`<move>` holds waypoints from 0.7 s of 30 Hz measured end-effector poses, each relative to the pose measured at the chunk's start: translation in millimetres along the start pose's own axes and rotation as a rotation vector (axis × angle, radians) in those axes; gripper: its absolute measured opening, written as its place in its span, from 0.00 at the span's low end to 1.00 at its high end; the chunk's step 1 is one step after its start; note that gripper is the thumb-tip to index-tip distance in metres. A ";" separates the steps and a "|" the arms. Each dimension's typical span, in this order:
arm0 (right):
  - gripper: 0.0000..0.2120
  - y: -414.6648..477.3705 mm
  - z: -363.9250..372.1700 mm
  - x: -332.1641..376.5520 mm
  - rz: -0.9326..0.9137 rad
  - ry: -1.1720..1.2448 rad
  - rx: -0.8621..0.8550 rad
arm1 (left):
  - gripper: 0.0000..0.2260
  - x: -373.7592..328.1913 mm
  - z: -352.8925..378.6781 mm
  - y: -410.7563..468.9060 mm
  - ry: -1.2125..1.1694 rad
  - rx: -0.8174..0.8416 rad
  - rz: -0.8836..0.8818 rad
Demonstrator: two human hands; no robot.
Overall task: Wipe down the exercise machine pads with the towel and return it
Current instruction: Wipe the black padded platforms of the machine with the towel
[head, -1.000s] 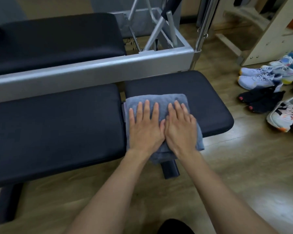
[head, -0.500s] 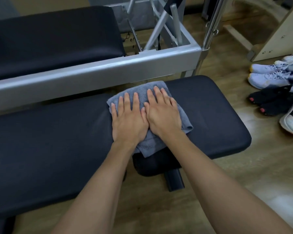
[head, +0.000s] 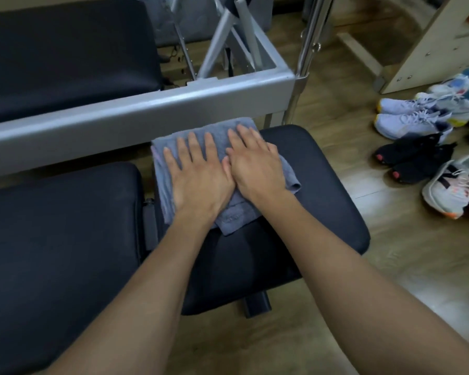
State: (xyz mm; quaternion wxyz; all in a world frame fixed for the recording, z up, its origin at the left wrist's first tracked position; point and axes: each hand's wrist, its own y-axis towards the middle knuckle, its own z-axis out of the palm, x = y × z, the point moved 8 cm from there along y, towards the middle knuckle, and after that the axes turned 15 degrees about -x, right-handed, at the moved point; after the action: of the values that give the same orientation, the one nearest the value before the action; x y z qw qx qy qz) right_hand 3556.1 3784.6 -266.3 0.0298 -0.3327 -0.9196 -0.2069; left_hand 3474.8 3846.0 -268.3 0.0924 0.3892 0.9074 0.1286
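Pressing folded grey-blue terry towel (head: 222, 136) flat on small black padded seat (head: 320, 185); my left hand (head: 201, 177), right hand (head: 255, 166) grips splayed, clasping nothing.

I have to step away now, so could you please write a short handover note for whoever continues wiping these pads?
Left hand: flat, fingers spread, pressing on the grey towel.
Right hand: flat beside it, also on the towel, thumbs touching.
Towel: folded, on the far left part of the small black pad, next to the gap to the long black pad.
Done: cannot tell which surfaces are already wiped.
Left: finish the small pad, cover the long pad and the rear pad if not done, then return the towel.
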 end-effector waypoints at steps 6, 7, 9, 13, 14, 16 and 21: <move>0.24 -33.9 -34.2 -125.5 0.190 -0.055 -0.045 | 0.28 -129.3 7.3 -11.7 -0.134 0.005 0.179; 0.24 -37.4 -34.1 -133.2 0.208 -0.052 -0.042 | 0.28 -137.8 8.1 -12.4 -0.139 -0.004 0.198; 0.24 -45.1 -35.0 -139.2 0.248 -0.028 -0.044 | 0.27 -143.8 5.2 -15.6 -0.141 -0.018 0.221; 0.24 -71.1 -51.1 -130.0 0.307 -0.040 -0.067 | 0.27 -142.2 -2.7 -36.4 -0.180 0.002 0.262; 0.24 -80.0 -56.4 -126.5 0.315 -0.056 -0.073 | 0.27 -141.9 -4.8 -44.3 -0.192 0.009 0.269; 0.24 -98.9 -66.0 -117.7 0.314 -0.098 -0.090 | 0.27 -138.7 -10.7 -60.8 -0.217 0.020 0.281; 0.24 -143.2 -75.0 -88.3 0.343 -0.160 -0.151 | 0.27 -114.6 -25.7 -101.7 -0.267 0.009 0.307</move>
State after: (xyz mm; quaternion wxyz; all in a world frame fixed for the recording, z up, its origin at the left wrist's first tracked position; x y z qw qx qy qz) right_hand 3529.1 3602.4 -266.4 -0.0337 -0.5010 -0.8307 -0.2403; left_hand 3476.4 3690.6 -267.2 0.1894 0.5369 0.8178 0.0845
